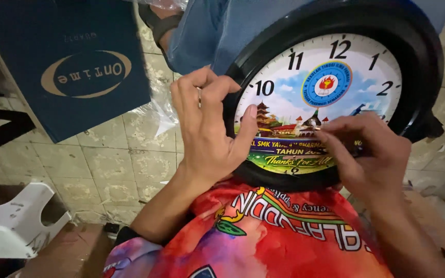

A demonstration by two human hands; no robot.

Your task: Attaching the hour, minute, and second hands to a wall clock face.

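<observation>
While my left hand (pixel 207 128) grips the round wall clock (pixel 330 98) by its black rim, twelve points away from me; my right hand (pixel 369 152) pinches the clock hands (pixel 312 122) at its centre.

One round wall clock (pixel 330 98) with a black rim and a printed dial. Two hands on it: the left hand (pixel 207 128) and the right hand (pixel 372 154). One dark blue cardboard box (pixel 78 67). One white plastic stool (pixel 16 221). One brown carton (pixel 73 252). One sheet of clear plastic wrap (pixel 155 116).
</observation>
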